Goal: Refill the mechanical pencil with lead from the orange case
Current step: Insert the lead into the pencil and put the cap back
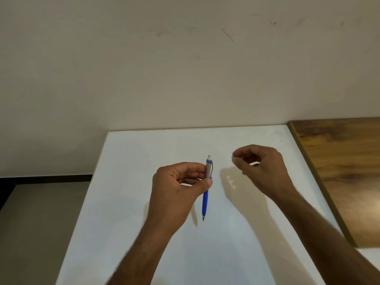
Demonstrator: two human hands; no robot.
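A mechanical pencil [206,194] with a blue grip and a grey upper barrel stands almost upright above the white table [144,153], tip down and white eraser end up. My left hand [176,188] holds it at the barrel between thumb and fingers. To its right, my right hand [261,167] pinches a small metallic piece [232,156], likely the pencil's cap, between thumb and forefinger. A dark bit shows under its curled fingers, too small to identify. No orange case is in view.
The white table runs back to a beige wall [185,58]. A brown wooden surface [339,171] adjoins the table on the right. Grey floor [37,223] lies beyond the table's left edge.
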